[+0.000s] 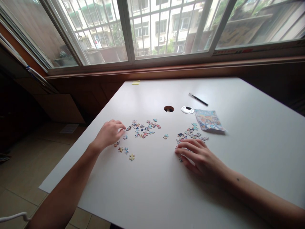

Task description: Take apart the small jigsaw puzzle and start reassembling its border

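My left hand (110, 133) is curled at the left edge of a loose spread of small jigsaw puzzle pieces (144, 129). Its thumb and index tips come together beside one piece (129, 128); whether anything is pinched between them is hidden. Below it lie several separate pieces, among them a yellow one (132, 156) and a blue one (126, 149). My right hand (196, 154) rests over the near side of a second heap of pieces (190, 133), fingers apart and bent downward, partly covering some. A lone piece (166, 136) sits between the two groups.
On the white table (147, 184) are a printed picture sheet (210, 120), a black pen (199, 99), a round cable hole (169, 109) and its silver cover (187, 110). Yellow tape (136, 82) marks the far edge. Barred windows stand behind.
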`<state>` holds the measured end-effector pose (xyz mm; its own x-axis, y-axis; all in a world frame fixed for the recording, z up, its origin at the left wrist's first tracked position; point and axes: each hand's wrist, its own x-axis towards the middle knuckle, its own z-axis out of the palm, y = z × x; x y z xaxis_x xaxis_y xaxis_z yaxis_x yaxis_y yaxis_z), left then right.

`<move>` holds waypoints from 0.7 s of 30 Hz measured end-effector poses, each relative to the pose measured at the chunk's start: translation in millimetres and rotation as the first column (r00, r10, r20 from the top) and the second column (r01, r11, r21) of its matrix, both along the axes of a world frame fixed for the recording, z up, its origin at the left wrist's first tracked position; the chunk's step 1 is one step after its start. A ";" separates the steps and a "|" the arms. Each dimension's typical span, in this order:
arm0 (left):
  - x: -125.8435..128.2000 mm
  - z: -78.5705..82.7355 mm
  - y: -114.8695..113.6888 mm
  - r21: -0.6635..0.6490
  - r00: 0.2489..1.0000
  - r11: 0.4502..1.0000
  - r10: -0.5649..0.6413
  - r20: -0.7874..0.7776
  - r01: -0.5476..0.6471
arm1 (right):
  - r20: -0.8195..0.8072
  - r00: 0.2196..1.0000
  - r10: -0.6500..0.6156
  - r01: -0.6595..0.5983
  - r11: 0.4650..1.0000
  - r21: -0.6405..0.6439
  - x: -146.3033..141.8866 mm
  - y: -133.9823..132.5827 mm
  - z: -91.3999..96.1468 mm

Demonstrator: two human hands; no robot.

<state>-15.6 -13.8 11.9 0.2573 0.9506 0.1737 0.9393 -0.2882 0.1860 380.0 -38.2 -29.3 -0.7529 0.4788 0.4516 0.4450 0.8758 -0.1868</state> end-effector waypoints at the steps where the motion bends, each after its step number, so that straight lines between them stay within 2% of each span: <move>1: 3.1 -3.4 0.7 0.011 0.999 0.999 0.032 0.024 -0.032 | -0.002 1.000 0.001 -0.001 1.000 0.001 -0.1 0.0 0.0; 8: 17.8 -17.5 3.1 0.029 0.982 0.989 0.137 0.131 -0.142 | 0.014 1.000 -0.004 0.004 1.000 -0.004 0.2 0.6 -0.5; 15: -5.3 -8.6 7.3 0.052 0.974 0.978 0.195 0.115 -0.202 | 0.014 1.000 -0.004 0.004 1.000 -0.008 1.1 0.3 -1.2; 18: -14.6 -6.6 8.7 0.057 0.978 0.978 0.196 0.076 -0.201 | 0.013 1.000 -0.003 0.004 1.000 -0.009 0.9 0.5 -1.5; 21: -12.5 -8.9 9.3 0.066 0.989 0.989 0.131 0.062 -0.135 | 0.011 1.000 -0.005 0.005 1.000 -0.008 0.1 0.3 -0.6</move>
<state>-28.1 -4.5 3.0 0.1171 0.9606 0.2523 0.9584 -0.1758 0.2248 380.2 -37.9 -29.9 -0.7555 0.4862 0.4391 0.4515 0.8721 -0.1887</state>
